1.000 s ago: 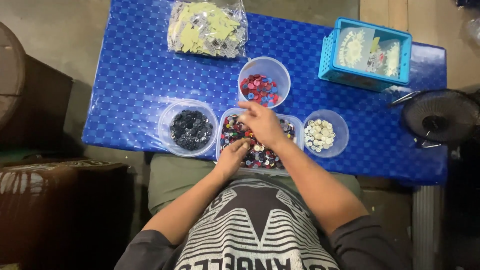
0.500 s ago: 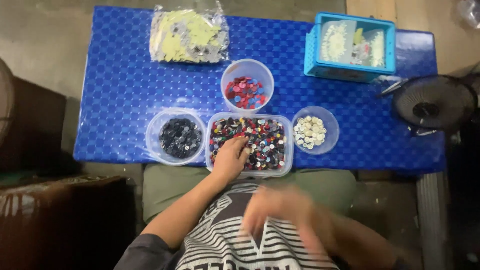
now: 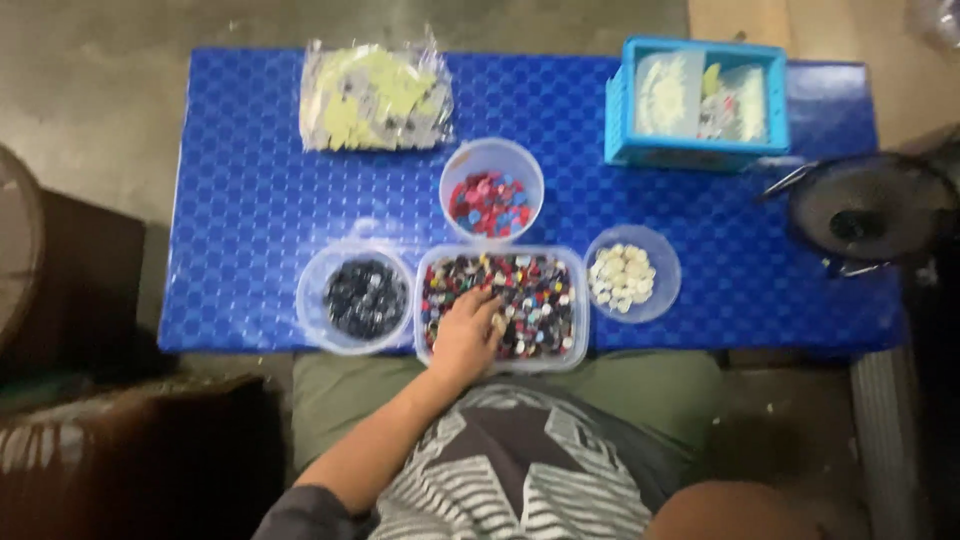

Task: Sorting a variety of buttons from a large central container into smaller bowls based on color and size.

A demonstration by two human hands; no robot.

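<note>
- Far left on my blue patterned surface (image 3: 240, 200) I see a round clear tub of dark buttons (image 3: 355, 297), standing near the front edge and just beside the bigger container.
- Behind it, toward the far edge, lies a clear plastic bag of pale yellow pieces (image 3: 375, 98), well apart from the tubs.
- My left hand (image 3: 467, 332) reaches into the rectangular clear container of mixed buttons (image 3: 502, 305), which sits at the front middle of the surface. The fingers are spread loosely and rest on the buttons in the container's left half; whether they have pinched one up I cannot tell, since the tips blur into the pile.
- Right behind that container stands a round clear tub of red and blue buttons (image 3: 491, 190), close to or touching its back rim.
- To the right of the mixed container sits a small round tub of white buttons (image 3: 631, 272), just beside its corner.
- Farther back on the right is a light blue basket (image 3: 697, 102) holding clear packets.
- Off the right edge of the surface I see a dark round fan (image 3: 868, 215).
- My right hand is out of sight; only a blurred bit of arm shows at the bottom right.
</note>
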